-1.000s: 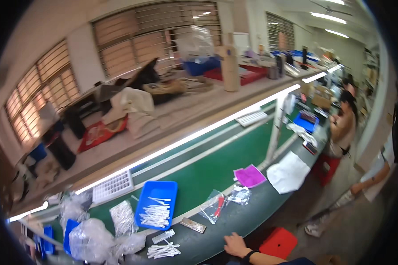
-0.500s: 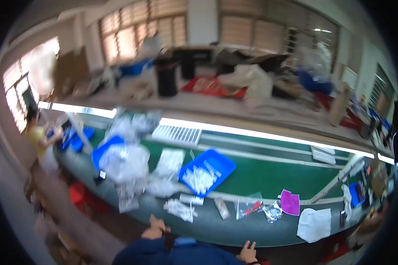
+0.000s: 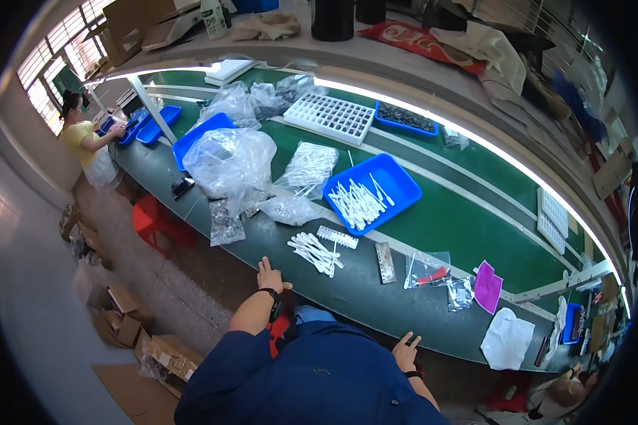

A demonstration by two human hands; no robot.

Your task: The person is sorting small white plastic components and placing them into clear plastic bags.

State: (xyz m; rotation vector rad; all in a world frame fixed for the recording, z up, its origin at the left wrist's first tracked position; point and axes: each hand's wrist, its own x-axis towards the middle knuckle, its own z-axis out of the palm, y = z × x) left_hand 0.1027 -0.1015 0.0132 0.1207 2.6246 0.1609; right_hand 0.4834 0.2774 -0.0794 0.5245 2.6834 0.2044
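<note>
My left hand [image 3: 271, 276] rests at the near edge of the dark work table [image 3: 347, 280], fingers spread, holding nothing. Farther right, my right hand [image 3: 406, 352] is at the same edge with fingers stretched out and nothing in them. Beyond my left hand lies a loose pile of slim white plastic sticks [image 3: 315, 253], next to a white toothed strip [image 3: 338, 236]. A blue tray [image 3: 406, 185] behind them holds many similar white sticks [image 3: 359, 204]. Beyond my right hand are a small narrow pale block [image 3: 385, 263] and a clear bag with a red item [image 3: 427, 271].
Clear plastic bags [image 3: 230, 159] crowd the left of the table. Purple cloth [image 3: 488, 287] and white cloth [image 3: 507, 338] lie at right. A white compartment tray [image 3: 329, 117] sits on the green belt [image 3: 461, 212]. A red stool [image 3: 152, 219] and a person in yellow [image 3: 85, 142] are at left.
The view has tilted down and turned, so more of my arms and body shows and the picture is sharper. Both hands remain at the table edge with fingers apart.
</note>
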